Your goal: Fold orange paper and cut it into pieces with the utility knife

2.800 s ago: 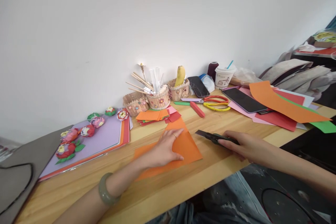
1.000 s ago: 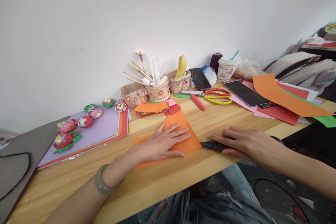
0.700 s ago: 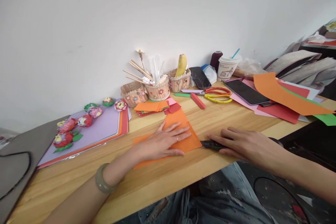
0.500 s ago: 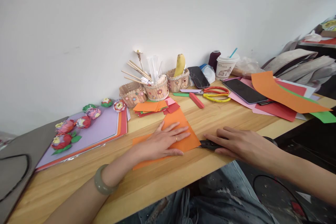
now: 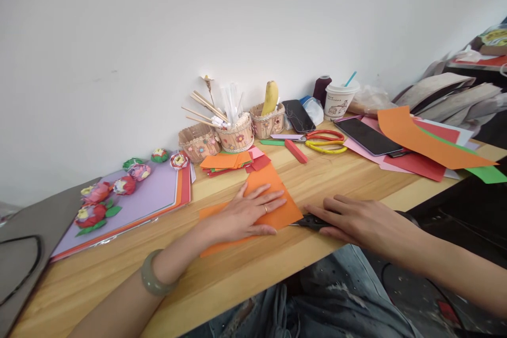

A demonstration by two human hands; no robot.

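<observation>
Fingers spread, my left hand (image 5: 241,216) lies flat on a sheet of orange paper (image 5: 291,211) on the wooden table. The paper appears folded, and the hand covers its middle. Just to the right, my right hand (image 5: 352,219) is closed over a black utility knife (image 5: 311,222), held low against the tabletop. Its thin metal blade points left, at the lower right corner of the orange paper. Most of the knife's body is hidden under the fingers.
Behind the hands lie stacked paper pieces (image 5: 227,161), a red strip (image 5: 296,151) and scissors (image 5: 327,142). Decorated baskets (image 5: 237,137), a phone (image 5: 299,116) and a lidded cup (image 5: 339,100) line the wall. Paper flowers (image 5: 124,185) rest on sheets at left; coloured paper (image 5: 431,142) overhangs the right edge.
My right hand and the knife have shifted slightly left, and more of the blade shows along the paper's corner. My left hand has stayed in place on the orange paper.
</observation>
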